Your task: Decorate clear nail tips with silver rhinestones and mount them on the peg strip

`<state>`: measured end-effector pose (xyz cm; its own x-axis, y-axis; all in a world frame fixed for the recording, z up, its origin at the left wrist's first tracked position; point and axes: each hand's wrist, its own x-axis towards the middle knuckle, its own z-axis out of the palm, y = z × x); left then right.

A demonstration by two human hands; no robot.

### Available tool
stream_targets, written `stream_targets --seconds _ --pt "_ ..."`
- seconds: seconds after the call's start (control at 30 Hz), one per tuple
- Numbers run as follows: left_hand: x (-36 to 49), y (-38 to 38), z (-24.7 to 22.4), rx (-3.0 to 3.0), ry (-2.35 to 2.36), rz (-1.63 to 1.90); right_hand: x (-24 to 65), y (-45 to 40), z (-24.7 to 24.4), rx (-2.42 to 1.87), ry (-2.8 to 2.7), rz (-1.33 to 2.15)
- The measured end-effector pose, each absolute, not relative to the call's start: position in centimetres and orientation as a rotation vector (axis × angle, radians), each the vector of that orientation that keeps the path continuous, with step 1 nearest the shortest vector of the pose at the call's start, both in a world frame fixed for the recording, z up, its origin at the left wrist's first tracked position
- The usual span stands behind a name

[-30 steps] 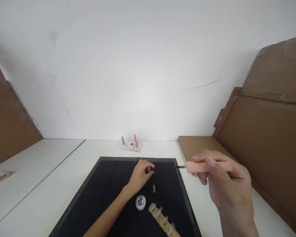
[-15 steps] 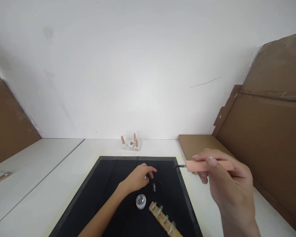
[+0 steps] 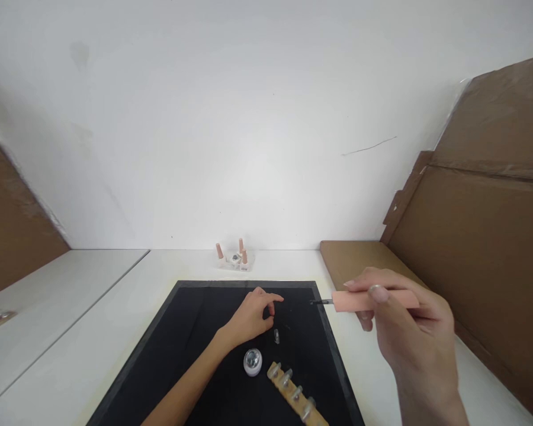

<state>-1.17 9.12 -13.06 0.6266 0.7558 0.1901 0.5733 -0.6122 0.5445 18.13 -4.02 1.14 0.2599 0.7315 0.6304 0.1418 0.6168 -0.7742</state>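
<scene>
My right hand (image 3: 408, 331) grips the long pink cap of a nail polish brush (image 3: 355, 300), whose dark bristles point left. The brush is held in the air, above the right edge of the black mat (image 3: 195, 331). Over the mat, my left hand (image 3: 253, 316) has its index finger stretched out and the thumb apart, with nothing visible between them. Just below its fingertips lies a small clear piece (image 3: 276, 336), like a false nail tip. A small round pot (image 3: 253, 362), white with a shiny silvery top, stands nearer me.
A yellowish strip (image 3: 295, 395) bearing several clear nail tips lies at the mat's front right. Behind the mat, a clear holder (image 3: 233, 264) carries pink-capped bottles. Cardboard (image 3: 484, 236) walls the right side, and a flat cardboard piece (image 3: 353, 254) lies at the back right.
My left thumb and index finger have spread further apart, the index finger now straighter. My right hand keeps its hold on the brush and has barely moved. The view has shifted slightly.
</scene>
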Motion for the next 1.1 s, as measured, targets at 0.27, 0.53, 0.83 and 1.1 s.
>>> stream_targets --seconds 0.27,0.53,0.83,1.1 --pt "-1.0 9.5 -13.3 2.362 1.054 0.532 18.2 -3.7 1.1 -0.827 -1.292 0.441" --pt "-1.3 9.4 -13.1 2.323 0.97 0.513 18.8 -2.9 0.9 -0.768 -1.404 0.338" --pt "-1.5 9.6 -12.3 2.339 0.984 0.445 19.2 -2.9 0.4 -0.754 -1.468 0.29" --pt "-1.3 9.2 -12.6 2.374 0.925 0.252 19.6 -2.6 0.1 -0.76 -1.495 0.292"
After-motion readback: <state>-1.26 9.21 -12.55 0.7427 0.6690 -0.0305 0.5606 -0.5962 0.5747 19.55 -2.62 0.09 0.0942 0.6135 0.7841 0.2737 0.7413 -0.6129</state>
